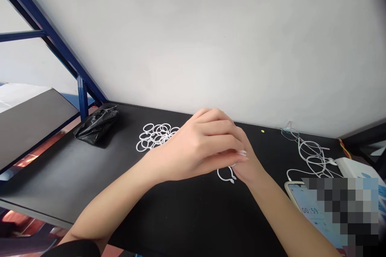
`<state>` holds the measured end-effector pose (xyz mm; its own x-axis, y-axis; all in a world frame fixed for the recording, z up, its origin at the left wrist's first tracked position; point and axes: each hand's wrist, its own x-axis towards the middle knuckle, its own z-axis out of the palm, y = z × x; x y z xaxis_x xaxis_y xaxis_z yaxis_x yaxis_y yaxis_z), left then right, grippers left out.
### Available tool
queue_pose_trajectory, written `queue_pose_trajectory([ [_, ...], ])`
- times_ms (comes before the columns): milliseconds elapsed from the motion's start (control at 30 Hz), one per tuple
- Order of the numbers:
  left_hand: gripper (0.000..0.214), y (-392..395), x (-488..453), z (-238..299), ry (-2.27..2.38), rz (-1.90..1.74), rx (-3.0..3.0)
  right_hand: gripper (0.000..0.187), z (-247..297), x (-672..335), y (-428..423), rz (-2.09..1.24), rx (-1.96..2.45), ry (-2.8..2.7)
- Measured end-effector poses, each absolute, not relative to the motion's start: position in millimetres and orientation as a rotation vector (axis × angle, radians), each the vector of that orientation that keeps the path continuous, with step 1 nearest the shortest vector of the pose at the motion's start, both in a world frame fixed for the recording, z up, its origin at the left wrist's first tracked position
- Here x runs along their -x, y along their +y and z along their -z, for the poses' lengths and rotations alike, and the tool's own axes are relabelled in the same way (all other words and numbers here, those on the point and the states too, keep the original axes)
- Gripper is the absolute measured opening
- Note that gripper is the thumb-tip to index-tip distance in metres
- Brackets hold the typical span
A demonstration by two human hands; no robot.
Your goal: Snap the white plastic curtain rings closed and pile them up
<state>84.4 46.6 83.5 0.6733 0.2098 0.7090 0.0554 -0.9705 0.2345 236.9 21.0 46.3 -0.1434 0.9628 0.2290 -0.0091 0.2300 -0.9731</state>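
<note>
My left hand (200, 144) is closed above the table, its fingers curled and its thumb pressed in underneath. Something small and white (242, 153) shows at its fingertips; I cannot tell what it is. Behind it, my right hand (245, 168) is mostly covered, and its fingers are hidden. Just below the hands is an open white plastic ring (225, 179), with a gap between its knobbed ends; its upper part is hidden by the left thumb. Several more white rings (147, 144) lie in a loose pile on the black table (187, 217), partly behind my left wrist.
A crumpled black plastic bag (98, 124) lies at the table's back left, near a blue metal frame (82, 96). To the right are a tangled white cable (312, 154), a phone (297, 192) showing a timer, and a white box (351, 166). A pale wall (193, 44) stands behind.
</note>
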Motion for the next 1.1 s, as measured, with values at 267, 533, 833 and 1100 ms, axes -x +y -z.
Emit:
queue_pose_trajectory([
  [267,0.007,49,-71,-89,0.306,-1.224,-2.768,0.017,-68,-262,24,-1.107,0.973,-1.590],
  [533,0.007,49,-69,-92,0.339,-1.413,-2.763,0.044,-88,-275,4,-0.893,0.983,-1.847],
  [833,0.013,50,-71,-90,0.327,-1.459,-2.714,0.033,-80,-260,4,-0.711,0.926,-1.751],
  [1100,0.056,50,-69,-87,0.454,-1.159,-2.616,0.043,-79,-258,4,-0.461,0.816,-1.522],
])
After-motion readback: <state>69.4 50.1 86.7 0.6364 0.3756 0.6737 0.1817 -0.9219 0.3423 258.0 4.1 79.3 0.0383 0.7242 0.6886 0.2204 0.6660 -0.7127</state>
